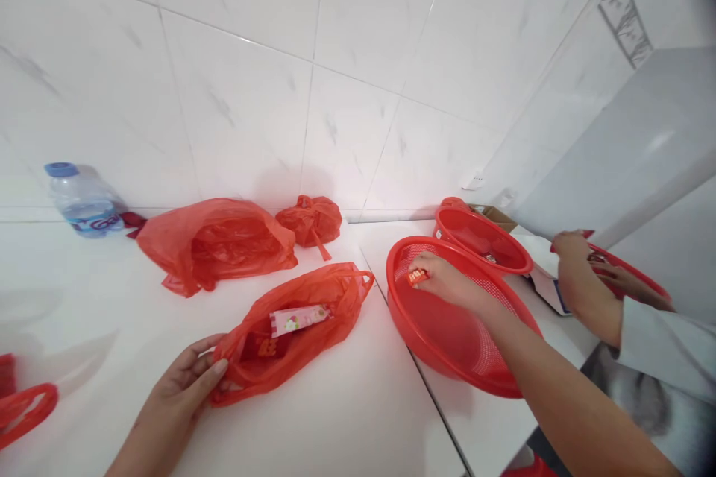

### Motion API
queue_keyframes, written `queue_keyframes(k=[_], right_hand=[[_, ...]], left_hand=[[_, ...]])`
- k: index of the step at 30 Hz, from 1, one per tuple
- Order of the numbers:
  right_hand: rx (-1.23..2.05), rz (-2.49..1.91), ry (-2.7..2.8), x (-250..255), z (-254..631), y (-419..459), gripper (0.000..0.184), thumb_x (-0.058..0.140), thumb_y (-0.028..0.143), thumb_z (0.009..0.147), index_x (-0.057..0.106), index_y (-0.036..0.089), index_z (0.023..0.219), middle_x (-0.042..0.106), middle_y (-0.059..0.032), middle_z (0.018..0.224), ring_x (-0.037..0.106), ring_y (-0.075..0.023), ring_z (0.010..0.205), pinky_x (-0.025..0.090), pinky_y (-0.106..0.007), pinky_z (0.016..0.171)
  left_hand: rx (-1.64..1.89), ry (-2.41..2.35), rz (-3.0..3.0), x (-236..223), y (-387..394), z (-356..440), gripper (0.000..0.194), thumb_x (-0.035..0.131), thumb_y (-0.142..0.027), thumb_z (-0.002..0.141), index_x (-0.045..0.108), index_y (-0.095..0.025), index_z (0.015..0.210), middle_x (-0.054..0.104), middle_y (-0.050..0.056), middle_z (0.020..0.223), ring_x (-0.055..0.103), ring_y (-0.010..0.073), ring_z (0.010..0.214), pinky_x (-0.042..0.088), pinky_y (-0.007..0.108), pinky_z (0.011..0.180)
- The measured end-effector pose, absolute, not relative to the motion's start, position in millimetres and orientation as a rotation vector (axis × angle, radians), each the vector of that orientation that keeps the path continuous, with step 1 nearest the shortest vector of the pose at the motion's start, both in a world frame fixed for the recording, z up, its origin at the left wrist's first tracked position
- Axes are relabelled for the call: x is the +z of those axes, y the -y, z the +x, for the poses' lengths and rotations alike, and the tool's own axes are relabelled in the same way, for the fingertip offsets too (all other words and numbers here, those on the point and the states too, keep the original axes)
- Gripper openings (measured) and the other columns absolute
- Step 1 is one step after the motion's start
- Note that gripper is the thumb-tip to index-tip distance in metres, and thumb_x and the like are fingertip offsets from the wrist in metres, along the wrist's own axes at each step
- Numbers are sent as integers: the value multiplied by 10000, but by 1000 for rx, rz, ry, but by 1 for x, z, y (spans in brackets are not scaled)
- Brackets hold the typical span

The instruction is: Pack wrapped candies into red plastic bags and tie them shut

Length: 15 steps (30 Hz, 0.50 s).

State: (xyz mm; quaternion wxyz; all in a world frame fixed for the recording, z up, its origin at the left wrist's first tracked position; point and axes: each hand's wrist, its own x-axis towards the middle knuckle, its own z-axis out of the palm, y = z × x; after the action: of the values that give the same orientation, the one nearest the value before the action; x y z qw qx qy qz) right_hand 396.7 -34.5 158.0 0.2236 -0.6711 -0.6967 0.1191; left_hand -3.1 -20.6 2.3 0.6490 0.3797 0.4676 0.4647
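My left hand [187, 391] pinches the near rim of a red plastic bag [330, 283] lying with its mouth open. Inside the bag lie a pink-and-white wrapped snack [300, 319] and a red packet [265, 346] with yellowish lettering. Over to the right, my right hand [444, 279] reaches into a big red plastic basket [470, 384] with perforated sides. Its fingers are closed on a small red packet [417, 276] with pale lettering. Around that hand, the visible part of the basket's bottom shows no other items.
Behind stand another open red bag [224, 238], a knotted red bag [313, 220] and a water bottle [83, 201]. A second red basket [486, 231] sits behind the big one. At right, a co-worker's hands [573, 246] are over another red basket [660, 287]. A red bag handle [33, 402] shows at left.
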Motion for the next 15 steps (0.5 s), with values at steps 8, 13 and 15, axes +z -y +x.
queue_keyframes(k=[8,13,15], right_hand=[[553,-1514,2051,172,323,22,115,516,153,728,549,228,811,531,1,904,524,-146,791,430,-274,714],[731,-1514,2236,129,272,-1,50,544,233,787,524,224,832,522,7,945,517,-130,776,425,-262,690],[711,-1612,2285,114,263,-6,148,581,230,771,540,228,913,531,-10,1040,536,-149,829,424,-269,694]], left_hand=[[1058,-991,891,-2,23,-4,502,729,-390,690,514,-244,1120,666,-7,789,632,156,680,532,281,696],[1081,-960,907,4,26,-3,464,715,-386,708,509,-230,1094,640,-19,760,574,116,607,496,249,650],[1077,-983,909,7,27,-3,462,716,-393,704,515,-225,1085,627,-28,723,560,109,581,480,235,623]])
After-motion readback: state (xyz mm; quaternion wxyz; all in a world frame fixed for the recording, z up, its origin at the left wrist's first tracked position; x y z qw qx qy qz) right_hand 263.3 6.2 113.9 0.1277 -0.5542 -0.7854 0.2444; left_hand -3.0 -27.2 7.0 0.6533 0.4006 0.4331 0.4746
